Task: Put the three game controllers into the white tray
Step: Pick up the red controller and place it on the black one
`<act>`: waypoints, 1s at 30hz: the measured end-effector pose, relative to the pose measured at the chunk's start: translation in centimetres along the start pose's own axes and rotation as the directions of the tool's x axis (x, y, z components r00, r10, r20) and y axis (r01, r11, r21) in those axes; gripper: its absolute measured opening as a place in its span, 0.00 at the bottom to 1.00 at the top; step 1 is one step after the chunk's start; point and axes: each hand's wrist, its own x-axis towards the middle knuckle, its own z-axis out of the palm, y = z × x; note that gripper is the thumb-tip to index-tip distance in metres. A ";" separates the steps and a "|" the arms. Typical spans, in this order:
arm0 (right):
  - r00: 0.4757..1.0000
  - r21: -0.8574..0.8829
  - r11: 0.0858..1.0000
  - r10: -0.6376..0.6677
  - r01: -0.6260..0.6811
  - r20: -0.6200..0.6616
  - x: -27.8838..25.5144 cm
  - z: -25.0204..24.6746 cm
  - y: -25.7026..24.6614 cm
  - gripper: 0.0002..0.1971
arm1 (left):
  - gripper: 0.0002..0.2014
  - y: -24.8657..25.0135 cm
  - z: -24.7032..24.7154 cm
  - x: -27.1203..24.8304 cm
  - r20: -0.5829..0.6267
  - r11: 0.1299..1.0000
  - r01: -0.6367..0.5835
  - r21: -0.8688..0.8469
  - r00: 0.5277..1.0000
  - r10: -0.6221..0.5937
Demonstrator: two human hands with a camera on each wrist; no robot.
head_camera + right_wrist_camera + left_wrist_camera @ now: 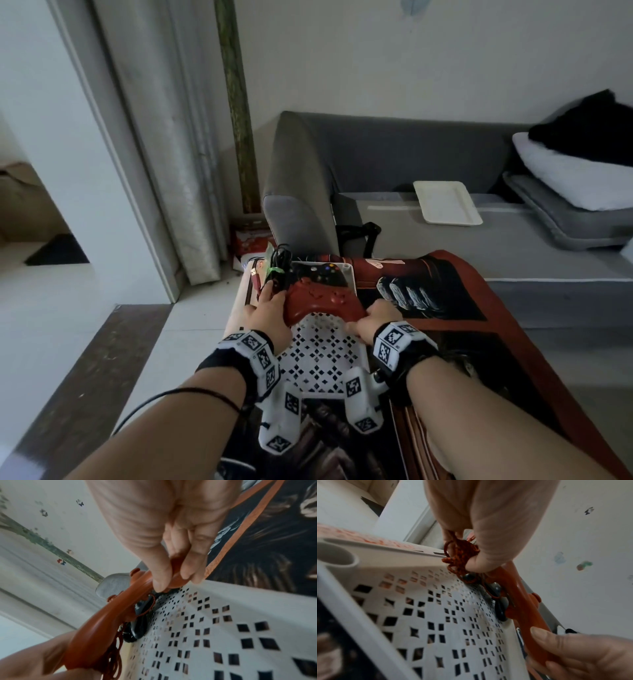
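A red game controller hangs just above the far half of the perforated white tray. My left hand grips its left handle together with its bundled red cord. Over on the other side, my right hand pinches the right handle. A black controller lies in the tray's far end, partly hidden by the red one; its dark underside shows below the red controller. In the right wrist view my thumb and fingers clamp the red controller over the tray.
A black cable bundle and a red USB plug sit at the tray's far left corner. The tray rests on a dark patterned mat. Beyond is a grey sofa with a flat white tray and pillows.
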 end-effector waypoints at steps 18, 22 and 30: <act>0.995 -0.240 0.968 -0.091 0.078 -0.044 0.2 2.1 -0.7 0.26 | 0.39 -2.0 2.6 1.9 0.124 0.994 0.036 -0.100 0.992 -0.023; 0.998 -0.260 0.965 -0.058 0.046 -0.035 0.4 2.4 -1.1 0.23 | 0.40 -2.2 2.5 2.0 0.089 0.999 0.042 0.029 0.995 -0.044; 0.997 -0.453 0.890 -0.066 0.039 -0.042 0.2 2.1 -2.1 0.18 | 0.42 -1.4 2.4 2.2 0.076 0.960 0.071 0.272 0.993 -0.095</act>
